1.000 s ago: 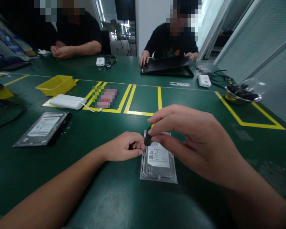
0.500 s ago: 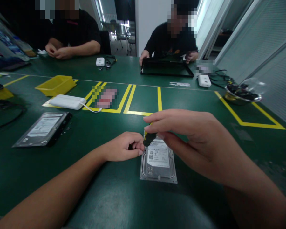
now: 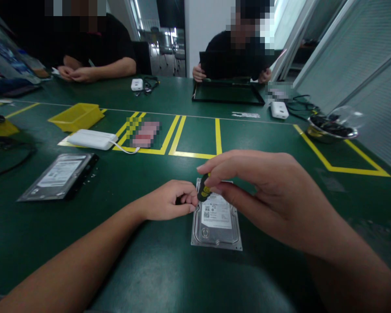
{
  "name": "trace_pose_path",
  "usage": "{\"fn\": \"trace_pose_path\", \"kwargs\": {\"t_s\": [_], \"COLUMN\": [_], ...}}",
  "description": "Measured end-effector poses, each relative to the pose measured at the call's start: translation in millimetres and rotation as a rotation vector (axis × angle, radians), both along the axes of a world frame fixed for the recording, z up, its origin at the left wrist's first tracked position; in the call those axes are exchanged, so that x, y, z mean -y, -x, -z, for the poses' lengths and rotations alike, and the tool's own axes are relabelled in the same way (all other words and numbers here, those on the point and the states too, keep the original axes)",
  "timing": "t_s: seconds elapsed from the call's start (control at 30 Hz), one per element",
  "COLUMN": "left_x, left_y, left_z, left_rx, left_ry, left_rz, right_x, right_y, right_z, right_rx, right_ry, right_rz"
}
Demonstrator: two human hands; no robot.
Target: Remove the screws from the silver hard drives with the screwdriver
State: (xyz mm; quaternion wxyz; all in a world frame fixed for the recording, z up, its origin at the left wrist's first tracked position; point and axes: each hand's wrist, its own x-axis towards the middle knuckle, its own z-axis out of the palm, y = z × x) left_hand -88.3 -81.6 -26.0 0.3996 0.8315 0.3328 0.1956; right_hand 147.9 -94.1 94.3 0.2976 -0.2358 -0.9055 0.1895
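R hand (image 3: 263,191) pinches a black/yellow screwdriver handle (image 3: 203,190) w/ fingertips, upright over far-left corner of silver hard drive (image 3: 217,221). L hand (image 3: 169,201) curled shut, touching drive's left edge; can't tell if it grips anything. Drive lies flat, near-centre of green table (image 3: 150,261). Second drive (image 3: 60,174) well apart, left.

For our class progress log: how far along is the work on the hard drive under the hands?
Done: the hard drive lies label-up on the green table. In hand: the right hand pinches a black-and-yellow screwdriver at the drive's far left corner, where the left hand rests. Left: its lid is still on; a second drive lies untouched.
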Motion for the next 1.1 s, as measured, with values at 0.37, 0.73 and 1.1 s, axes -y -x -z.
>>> {"fn": "trace_pose_path", "kwargs": {"t_s": [0.37, 0.73, 1.1], "left_x": [0.4, -0.1, 0.0], "left_y": [-1.1, -0.3, -0.4], "left_z": [-4.7, -0.2, -1.2], "left_rx": [0.034, 0.033, 0.024], "left_ry": [0.001, 0.02, 0.017], "left_rz": [0.013, 0.014, 0.016], "right_x": [-2.5, -2.7, -4.3], "right_y": [-0.5, -3.7, -4.4], "right_z": [3.1, 1.0, -0.6], "right_rx": [-0.011, 0.021, 0.042], "right_ry": [-0.093, -0.085, -0.077], "right_rz": [-0.033, -0.058, -0.07]}}
